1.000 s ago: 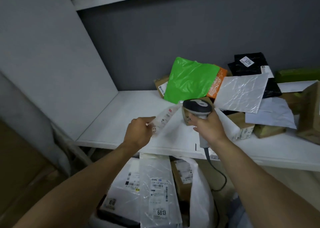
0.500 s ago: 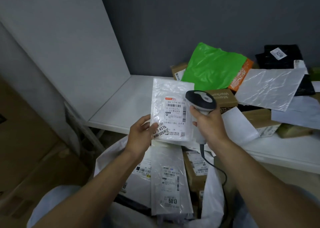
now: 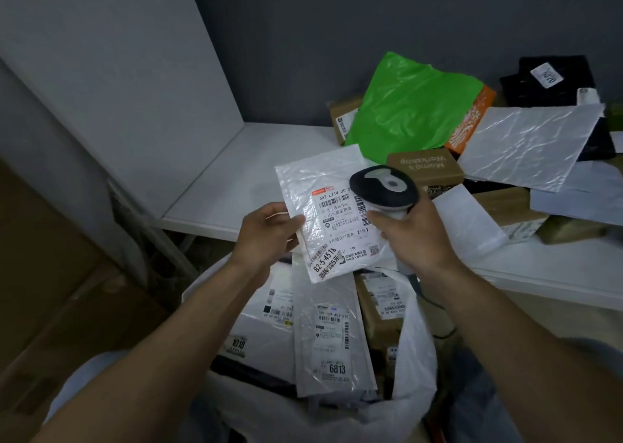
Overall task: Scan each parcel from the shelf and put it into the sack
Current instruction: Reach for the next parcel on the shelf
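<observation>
My left hand (image 3: pixel 268 237) grips the left edge of a flat white plastic parcel (image 3: pixel 323 186), label facing up, held above the sack. My right hand (image 3: pixel 414 237) holds a black and white barcode scanner (image 3: pixel 384 186), its head over the parcel's label. Below both hands an open white sack (image 3: pixel 411 375) holds several labelled parcels, one marked 6813 (image 3: pixel 332 341). On the white shelf (image 3: pixel 242 179) behind lie more parcels: a green bag (image 3: pixel 411 105), a crinkled white mailer (image 3: pixel 529 142), a brown carton (image 3: pixel 424 164).
A white side panel (image 3: pixel 135 71) closes the shelf on the left. Black parcels (image 3: pixel 549 78) and further cartons (image 3: pixel 512 206) crowd the right of the shelf. Brown cardboard (image 3: pixel 50 274) stands at the lower left. The scanner's cable (image 3: pixel 435 304) hangs below the shelf edge.
The parcel has turned label-up and come off the shelf toward me over the sack. The scanner has moved over the label. My view has tilted down toward the sack.
</observation>
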